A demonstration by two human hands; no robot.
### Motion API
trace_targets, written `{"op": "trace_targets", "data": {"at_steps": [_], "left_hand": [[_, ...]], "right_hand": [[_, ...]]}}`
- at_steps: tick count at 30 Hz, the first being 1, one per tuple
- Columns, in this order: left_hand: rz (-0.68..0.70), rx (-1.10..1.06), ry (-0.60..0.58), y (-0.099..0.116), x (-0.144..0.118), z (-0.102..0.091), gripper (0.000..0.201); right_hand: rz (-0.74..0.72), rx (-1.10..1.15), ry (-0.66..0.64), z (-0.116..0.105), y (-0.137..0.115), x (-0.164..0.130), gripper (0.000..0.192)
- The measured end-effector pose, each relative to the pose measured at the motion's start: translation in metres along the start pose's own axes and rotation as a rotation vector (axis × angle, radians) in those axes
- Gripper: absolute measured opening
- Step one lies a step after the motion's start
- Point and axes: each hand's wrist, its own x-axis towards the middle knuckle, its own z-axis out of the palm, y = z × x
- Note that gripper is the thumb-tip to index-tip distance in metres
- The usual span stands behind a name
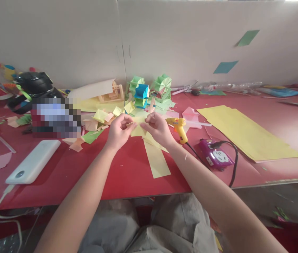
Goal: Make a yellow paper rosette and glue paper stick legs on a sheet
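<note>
**Yellow paper pinched between both hands over a red table**

Head view. A piece of yellow paper (138, 129) is held above the red table (127, 175), near its middle, by both hands. The left hand (118, 131) is closed on the paper's left edge, thumb and fingers pinched together. The right hand (158, 129) is closed on the paper's right side in the same way, its fingertips (144, 125) almost meeting those of the left. A yellow paper strip (157, 162) is seen lying on the table below the hands, reaching towards the near edge.

Just right of the right hand a yellow glue gun (179, 128) is stood on the table, and beside it a purple power strip (214, 156) with a black cable (233, 165) plugged in. Further right, a stack of yellow sheets (246, 131) is laid flat. Behind the hands, folded paper models (149, 91) in green and blue are grouped against the white wall (177, 42), with loose folded scraps (101, 117) to their left. A white power bank (34, 161) is placed at the left, and a black helmet-like object (34, 86) further back. Two paper squares (233, 52) are stuck to the wall. No brand, label or writing can be read; one patch at the left is blurred out.
</note>
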Motion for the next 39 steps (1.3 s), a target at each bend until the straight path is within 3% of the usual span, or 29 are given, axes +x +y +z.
{"op": "trace_targets", "data": {"at_steps": [3, 9, 18, 21, 25, 32, 39], "left_hand": [[-0.031, 0.054, -0.024, -0.001, 0.001, -0.004, 0.028], [-0.094, 0.116, -0.037, -0.003, -0.001, -0.010, 0.041], [0.080, 0.322, -0.090, -0.016, 0.001, -0.009, 0.020], [0.151, 0.378, -0.115, -0.016, 0.002, -0.011, 0.021], [0.144, 0.390, -0.173, -0.015, 0.002, -0.013, 0.022], [0.001, 0.158, -0.185, -0.004, 0.003, -0.010, 0.025], [-0.070, 0.158, -0.233, -0.001, -0.002, -0.004, 0.018]], "right_hand": [[-0.021, -0.104, -0.042, -0.002, 0.000, -0.001, 0.027], [-0.077, -0.307, -0.042, -0.003, 0.000, -0.004, 0.028], [-0.243, -0.582, -0.061, -0.005, 0.006, -0.003, 0.012], [-0.241, -0.554, -0.081, -0.005, 0.005, -0.003, 0.011], [-0.103, -0.444, -0.123, -0.004, 0.002, -0.003, 0.014], [0.057, -0.175, -0.019, -0.002, -0.008, -0.002, 0.036], [0.108, -0.105, -0.041, -0.006, -0.006, -0.001, 0.034]]}}
